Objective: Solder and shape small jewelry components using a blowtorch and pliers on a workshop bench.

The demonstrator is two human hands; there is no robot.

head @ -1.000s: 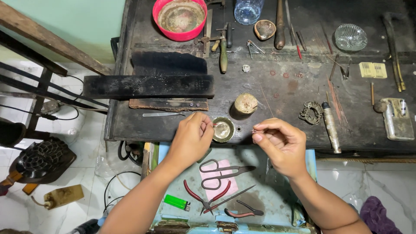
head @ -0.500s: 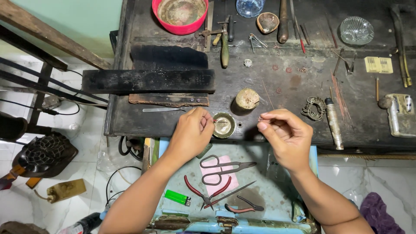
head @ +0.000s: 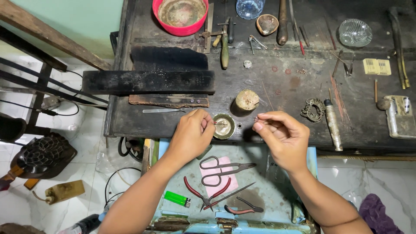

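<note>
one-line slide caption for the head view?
Left hand dips a thin tool into a small round dish while right hand pinches a tiny piece, above pliers and scissors.

workbench: dark, stained wooden top (head: 277,78)
far edge: red bowl (head: 180,15), glass dish (head: 355,32)
middle: black block (head: 148,81), round wooden stub (head: 247,100), small brass dish (head: 223,126)
right: metal cylinder tool (head: 333,125)
lower blue tray (head: 277,182): scissors (head: 223,170), red-handled pliers (head: 207,193), green lighter (head: 177,199)
</note>
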